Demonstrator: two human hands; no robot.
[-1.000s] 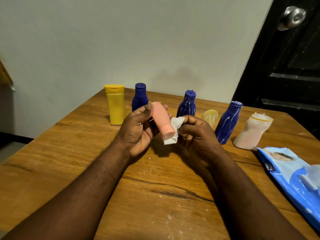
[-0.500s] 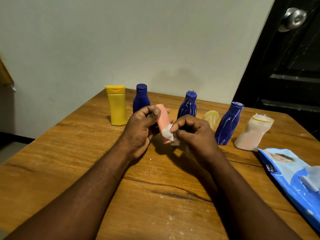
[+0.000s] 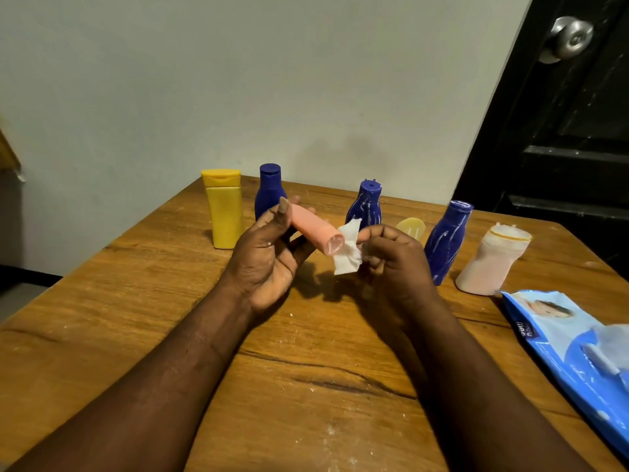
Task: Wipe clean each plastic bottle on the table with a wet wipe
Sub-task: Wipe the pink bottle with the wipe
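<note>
Dim warm light, soft shadows, wide-angle edge distortion.

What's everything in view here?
wooden table: one, brown, under everything
yellow flip-cap plastic bottle: one, yellow, row's left end
dark blue plastic bottles: three, dark blue, along the row
pale yellow rounded plastic piece: one, pale yellow, behind right hand
pinkish-white squat plastic bottle: one, pinkish white, row's right end
blue wet-wipe pack: one, blue, table's right edge
black door with silver knob: one, black, upper right
peach tube-shaped plastic bottle: one, peach, in left hand
white wet wipe: one, white, at peach bottle's end
left hand: one, grips peach bottle
right hand: one, fingers pinch wipe
</note>
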